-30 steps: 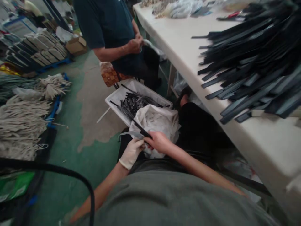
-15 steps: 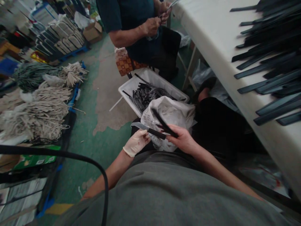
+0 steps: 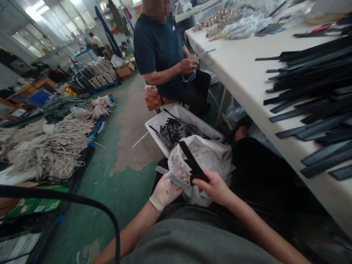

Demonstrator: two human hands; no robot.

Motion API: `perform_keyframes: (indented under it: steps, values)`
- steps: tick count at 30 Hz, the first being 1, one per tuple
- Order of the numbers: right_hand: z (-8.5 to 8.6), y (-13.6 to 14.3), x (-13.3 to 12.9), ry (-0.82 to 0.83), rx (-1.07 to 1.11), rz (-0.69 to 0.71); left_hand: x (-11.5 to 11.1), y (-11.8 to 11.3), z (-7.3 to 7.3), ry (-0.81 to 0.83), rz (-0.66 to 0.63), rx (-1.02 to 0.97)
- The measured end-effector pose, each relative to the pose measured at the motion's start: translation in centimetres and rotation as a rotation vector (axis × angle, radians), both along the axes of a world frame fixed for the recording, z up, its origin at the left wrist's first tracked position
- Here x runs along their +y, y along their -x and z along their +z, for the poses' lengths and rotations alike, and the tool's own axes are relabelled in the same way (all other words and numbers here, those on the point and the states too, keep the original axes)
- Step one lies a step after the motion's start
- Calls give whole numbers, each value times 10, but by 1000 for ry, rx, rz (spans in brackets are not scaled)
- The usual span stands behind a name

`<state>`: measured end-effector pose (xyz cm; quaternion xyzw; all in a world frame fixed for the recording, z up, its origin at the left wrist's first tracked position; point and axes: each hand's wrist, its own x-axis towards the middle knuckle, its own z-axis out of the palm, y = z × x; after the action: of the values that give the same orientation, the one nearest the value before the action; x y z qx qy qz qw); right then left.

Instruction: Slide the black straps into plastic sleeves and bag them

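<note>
My left hand [image 3: 165, 191], in a pale glove, is closed on a translucent grey strip [image 3: 178, 180] that slants across its fingers. Beside it, my right hand [image 3: 216, 186] is bare and wrapped round several black strips [image 3: 192, 159], which point up and to the left. Both hands are close together over my lap, in front of a crumpled white bag [image 3: 217, 154]. Behind the bag, a white bin [image 3: 202, 124] holds a tangle of black strips [image 3: 173, 131].
Rows of black strips [image 3: 313, 82] lie on the white table [image 3: 236, 69] at right. A seated person [image 3: 161, 47] works beyond the bin. Bundles of beige cord [image 3: 57, 143] are at left. A black cable [image 3: 90, 200] curves across the lower left.
The view has tilted up, showing more of the room. The black strip by my left fingers is now with the others in my right hand, and my left hand holds a translucent strip.
</note>
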<state>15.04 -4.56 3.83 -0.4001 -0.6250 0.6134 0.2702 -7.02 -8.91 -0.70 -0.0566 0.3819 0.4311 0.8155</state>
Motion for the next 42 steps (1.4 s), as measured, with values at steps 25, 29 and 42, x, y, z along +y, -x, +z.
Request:
perform_keyframes:
  steps: [25,29,42]
  values:
    - [-15,-40,57,194,520,-467,-9,-5,21,-539,-800,693]
    - [-4,-45,56,168,511,-497,-4,8,24,-569,-872,752]
    - [19,-27,42,30,178,-444,33,-61,29,-768,-759,916]
